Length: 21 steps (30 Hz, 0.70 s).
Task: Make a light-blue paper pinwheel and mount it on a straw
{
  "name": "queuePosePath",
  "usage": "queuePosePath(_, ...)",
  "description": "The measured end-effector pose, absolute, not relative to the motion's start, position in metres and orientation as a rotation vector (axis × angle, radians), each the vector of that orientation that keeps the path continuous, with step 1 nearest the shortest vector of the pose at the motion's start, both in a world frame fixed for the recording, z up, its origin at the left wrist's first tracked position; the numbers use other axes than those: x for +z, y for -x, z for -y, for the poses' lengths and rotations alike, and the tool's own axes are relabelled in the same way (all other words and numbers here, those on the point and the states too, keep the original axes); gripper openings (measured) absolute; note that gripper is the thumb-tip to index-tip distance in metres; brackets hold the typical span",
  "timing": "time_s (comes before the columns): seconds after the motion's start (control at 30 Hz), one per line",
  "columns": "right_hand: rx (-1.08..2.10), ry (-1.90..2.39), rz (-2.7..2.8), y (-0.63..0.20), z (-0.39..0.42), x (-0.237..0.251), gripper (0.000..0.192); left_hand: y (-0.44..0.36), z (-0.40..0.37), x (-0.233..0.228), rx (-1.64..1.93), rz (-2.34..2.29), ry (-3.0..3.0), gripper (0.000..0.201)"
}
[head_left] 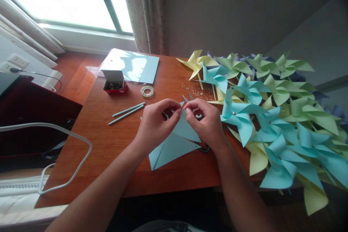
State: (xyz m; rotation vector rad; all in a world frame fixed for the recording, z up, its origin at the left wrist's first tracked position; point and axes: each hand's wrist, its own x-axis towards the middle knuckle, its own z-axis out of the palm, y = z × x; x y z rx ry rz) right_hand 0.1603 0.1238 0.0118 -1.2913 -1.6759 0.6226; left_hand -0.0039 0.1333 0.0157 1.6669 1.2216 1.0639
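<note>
My left hand (154,125) and my right hand (205,123) meet over the middle of the wooden table (108,141), both pinching the corners of a cut light-blue paper sheet (174,143). The sheet's pointed flaps spread out below my fingers and lie on the table. Part of a pair of scissors (204,148) shows from under my right wrist. Two thin light-blue sticks (127,112) lie to the left of my left hand.
A big heap of finished blue, green and yellow paper pinwheels (272,116) covers the table's right side. A tape roll (147,91), a small red box (114,84), a stack of blue sheets (133,66) and scattered small pins (194,88) lie farther back. A white cable (78,145) loops at the left.
</note>
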Motion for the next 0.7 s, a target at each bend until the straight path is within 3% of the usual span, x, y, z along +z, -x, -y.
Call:
queuePosePath(0.33, 0.8, 1.273, 1.582, -0.163, -0.1224, 0.0111, 0.005, 0.0065, -0.1378, 0.0058, 1.105, -1.13, -1.539, 0.012)
queuePosePath(0.7, 0.733, 1.247, 1.601, -0.1628, -0.1227, 0.0107, 0.005, 0.0064, -0.1377, 0.0075, 1.088, -1.144, -1.567, 0.012)
